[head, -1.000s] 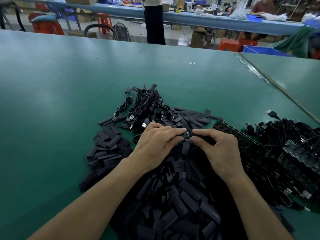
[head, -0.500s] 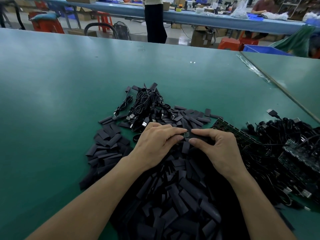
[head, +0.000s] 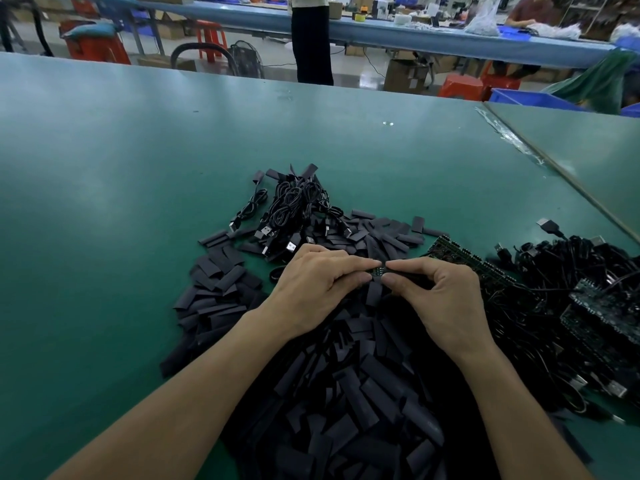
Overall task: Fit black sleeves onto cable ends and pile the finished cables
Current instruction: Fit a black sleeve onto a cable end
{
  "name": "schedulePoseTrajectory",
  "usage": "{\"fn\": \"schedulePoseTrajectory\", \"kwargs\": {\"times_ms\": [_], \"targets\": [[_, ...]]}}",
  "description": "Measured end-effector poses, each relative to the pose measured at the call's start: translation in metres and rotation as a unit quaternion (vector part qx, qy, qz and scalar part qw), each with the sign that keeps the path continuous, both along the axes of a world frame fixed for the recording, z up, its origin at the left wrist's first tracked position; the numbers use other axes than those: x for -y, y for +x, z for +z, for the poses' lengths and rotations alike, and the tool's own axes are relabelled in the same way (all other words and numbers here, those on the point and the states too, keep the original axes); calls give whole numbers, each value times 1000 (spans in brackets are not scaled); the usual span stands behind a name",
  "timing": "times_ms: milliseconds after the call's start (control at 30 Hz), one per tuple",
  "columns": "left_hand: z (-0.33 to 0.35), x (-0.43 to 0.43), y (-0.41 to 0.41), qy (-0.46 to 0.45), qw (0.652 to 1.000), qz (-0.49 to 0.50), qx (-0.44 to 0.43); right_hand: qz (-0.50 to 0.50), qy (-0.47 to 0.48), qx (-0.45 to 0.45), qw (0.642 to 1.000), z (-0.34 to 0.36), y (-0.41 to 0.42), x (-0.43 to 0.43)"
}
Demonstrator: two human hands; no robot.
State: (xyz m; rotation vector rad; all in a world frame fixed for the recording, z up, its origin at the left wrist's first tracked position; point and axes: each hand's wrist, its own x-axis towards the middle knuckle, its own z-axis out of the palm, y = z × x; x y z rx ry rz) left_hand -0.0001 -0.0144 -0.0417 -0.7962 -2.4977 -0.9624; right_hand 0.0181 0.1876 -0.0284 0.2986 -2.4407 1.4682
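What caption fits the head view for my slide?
Left hand and right hand join a cable end and black sleeve over loose sleeves; finished cables piled behind.

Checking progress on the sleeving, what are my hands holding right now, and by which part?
The left hand pinches the green board end at its left edge; the right hand pinches a black sleeve, apparently, by the end facing that board.

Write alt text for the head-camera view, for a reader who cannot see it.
Over a heap of loose black sleeves on a green table, the left hand pinches a cable end with a small green board while the right hand pinches a black sleeve up against it. Coiled cables lie piled just beyond; a tangle of more cables lies at right.
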Motion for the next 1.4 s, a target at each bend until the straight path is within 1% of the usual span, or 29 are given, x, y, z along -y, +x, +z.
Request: {"fn": "schedulePoseTrajectory", "kwargs": {"times_ms": [133,233,533,733,900,1100,1233,1333,1400], "targets": [[1,-2,2,14,1000,16,3,42,-25,41,998,3,1,-3],[1,-2,1,34,999,31,26,64,-59,55,995,6,1,-2],[4,-2,2,43,998,29,36,64,-102,70,990,7,0,0],[6,-2,4,39,999,23,27,46,-72,67,994,5,0,1],[7,-3,4,37,999,16,35,28,-45,53,997,3,0,1],[6,-2,4,50,998,17,39,54,-70,60,994,7,2,2],[4,-2,5,50,999,15,-4,49,-75,69,994,6,1,2],[2,-2,4,55,998,21,-28,64,-69,72,993,5,1,2],[1,-1,3,60,998,3,-10,86,-77,77,990,6,2,1]]}}
